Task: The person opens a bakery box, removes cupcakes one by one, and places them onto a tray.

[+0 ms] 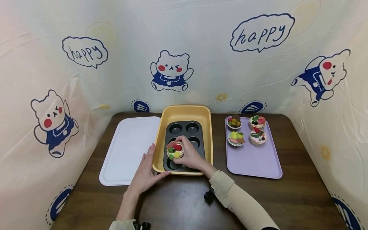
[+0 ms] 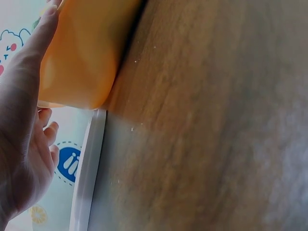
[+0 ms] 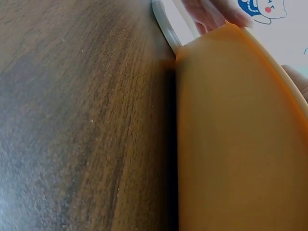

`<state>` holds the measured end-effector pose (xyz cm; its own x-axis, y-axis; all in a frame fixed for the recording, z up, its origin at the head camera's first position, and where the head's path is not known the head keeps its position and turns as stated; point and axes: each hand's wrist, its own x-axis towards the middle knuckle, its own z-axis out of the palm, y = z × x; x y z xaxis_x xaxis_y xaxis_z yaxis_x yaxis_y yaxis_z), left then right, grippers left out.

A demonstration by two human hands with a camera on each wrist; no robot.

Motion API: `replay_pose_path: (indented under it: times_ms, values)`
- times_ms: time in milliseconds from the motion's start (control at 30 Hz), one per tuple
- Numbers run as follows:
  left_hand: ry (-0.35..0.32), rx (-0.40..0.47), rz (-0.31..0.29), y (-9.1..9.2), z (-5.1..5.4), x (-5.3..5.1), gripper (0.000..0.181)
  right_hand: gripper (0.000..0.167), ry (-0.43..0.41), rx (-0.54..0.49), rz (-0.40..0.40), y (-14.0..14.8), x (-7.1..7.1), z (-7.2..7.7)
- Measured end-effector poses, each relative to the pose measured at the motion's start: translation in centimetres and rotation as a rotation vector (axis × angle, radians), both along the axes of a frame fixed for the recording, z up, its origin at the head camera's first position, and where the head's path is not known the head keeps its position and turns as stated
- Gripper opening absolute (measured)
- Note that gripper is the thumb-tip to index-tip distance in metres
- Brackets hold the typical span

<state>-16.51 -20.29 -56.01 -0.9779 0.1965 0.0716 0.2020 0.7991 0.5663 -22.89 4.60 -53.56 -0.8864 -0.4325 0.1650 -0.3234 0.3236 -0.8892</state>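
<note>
My right hand [image 1: 191, 156] pinches a toy cupcake [image 1: 174, 150] topped with a strawberry and yellow and green pieces. It holds the cupcake over the left column of a dark muffin tin [image 1: 184, 123]; whether it touches the cup beneath is hidden. The tin lies inside a deep yellow tray [image 1: 187, 110]. At the tray's front left corner rests my left hand [image 1: 145, 172], thumb along the front rim and straight fingers along the left side. In the left wrist view, the left thumb [image 2: 36, 43] lies against the yellow wall. Only a sliver of the right hand [image 3: 299, 81] shows in the right wrist view.
A white tray [image 1: 126, 147] lies to the left of the yellow one, close beside it. On the right, a lilac tray [image 1: 253, 161] bears several toy cupcakes [image 1: 258, 136] at its far end. A printed curtain [image 1: 201, 38] stands behind the brown table [image 1: 184, 204].
</note>
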Motion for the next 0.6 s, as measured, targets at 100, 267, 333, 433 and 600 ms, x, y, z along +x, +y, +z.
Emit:
replay_pose_path:
  times_ms: [100,267,333,433,600]
  values:
    - [-0.006,0.007,0.003,0.0,0.1,0.0,0.136,0.071,-0.013,-0.027,-0.004,0.1,-0.1,0.1]
    - [-0.008,0.013,0.008,0.1,-0.1,-0.1,0.135,0.075,-0.059,-0.1,-0.046,0.4,-0.4,0.3]
    - [-0.009,0.019,0.007,0.2,-0.2,0.0,0.135,0.076,-0.075,-0.137,-0.066,0.7,-0.5,0.4]
    - [-0.006,0.029,0.004,0.2,-0.4,0.0,0.134,0.077,-0.088,-0.179,-0.078,1.3,-0.6,0.5]
    - [-0.027,0.026,0.015,0.1,-0.2,0.0,0.136,0.079,-0.079,-0.214,-0.085,2.3,-0.6,1.3]
